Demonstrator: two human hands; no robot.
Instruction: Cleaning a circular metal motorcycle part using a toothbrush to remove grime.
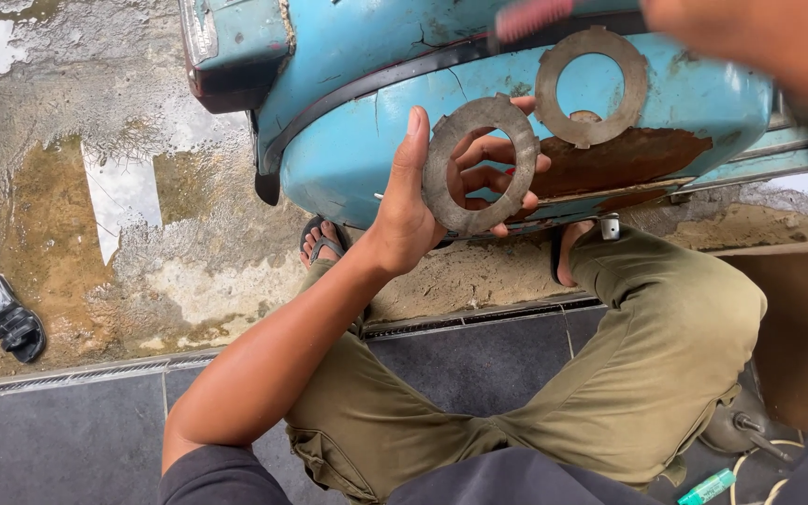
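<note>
A view from above, looking down at a person sitting cross-legged in olive green trousers (647, 374) on dark floor tiles (58, 440), at the edge of a wet, muddy yard.

The left hand (441, 187) is raised in front of the body with the palm turned toward the camera. It holds a flat grey metal ring (437, 178) with small notched tabs around its outer edge, seemingly a clutch plate. The thumb stands up along the ring's left side and the fingers (497, 150) curl behind it and show through its wide central hole. This grip keeps the flat face toward the eyes, probably so the surface can be looked over.

The right hand (741, 37) is very close to the lens, at the top right, and badly blurred. Just below it a second ring (551, 93) of the same kind, slightly rustier, hangs upright beside the first, the two near each other but not touching. The grip on it cannot be made out, and whether those fingers are closed on it cannot be told. A reddish ribbed object (530, 17) shows next to that hand, too blurred to name.

Behind both rings is the light blue body panel of an old scooter (367, 56), with a large patch of rust (628, 159). Sandalled feet rest in the mud beneath it. A black sandal (9, 320) lies well apart at the left, near a puddle (119, 192). A small green lighter (706, 487) lies on the tiles at the bottom right.
</note>
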